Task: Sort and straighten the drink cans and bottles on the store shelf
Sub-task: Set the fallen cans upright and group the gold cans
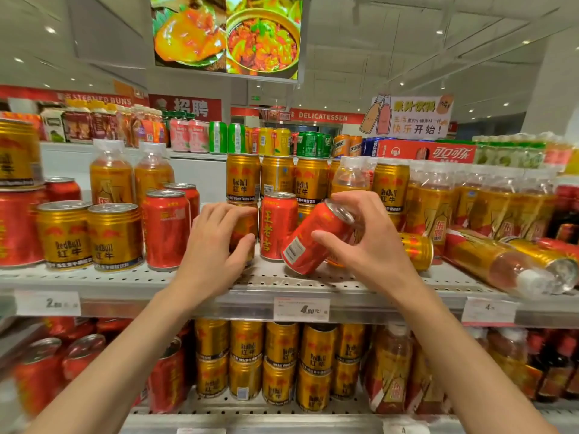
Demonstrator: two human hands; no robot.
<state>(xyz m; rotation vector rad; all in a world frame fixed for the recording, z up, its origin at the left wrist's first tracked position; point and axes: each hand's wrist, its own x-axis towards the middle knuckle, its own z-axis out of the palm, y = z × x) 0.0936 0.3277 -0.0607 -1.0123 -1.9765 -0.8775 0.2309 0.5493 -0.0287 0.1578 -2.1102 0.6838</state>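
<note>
Bright, even light from ceiling spots (50, 29); faint shadows. Glare on can tops. Wide-angle bending and motion blur toward edges, sharpest near the hands.

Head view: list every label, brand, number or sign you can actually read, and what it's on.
"RedBull 红牛": gold cans.
"王老吉": upright red can.
"4.80": middle price tag.
"可口可乐": red carton.
"DELICATESSEN": red banner.
"STEAMED BUNS": left red banner.
"招聘": red sign.
"快乐开始!": juice placard.
Blurred: tilted red can gripped by right hand; can under left hand; other price tags.
</note>
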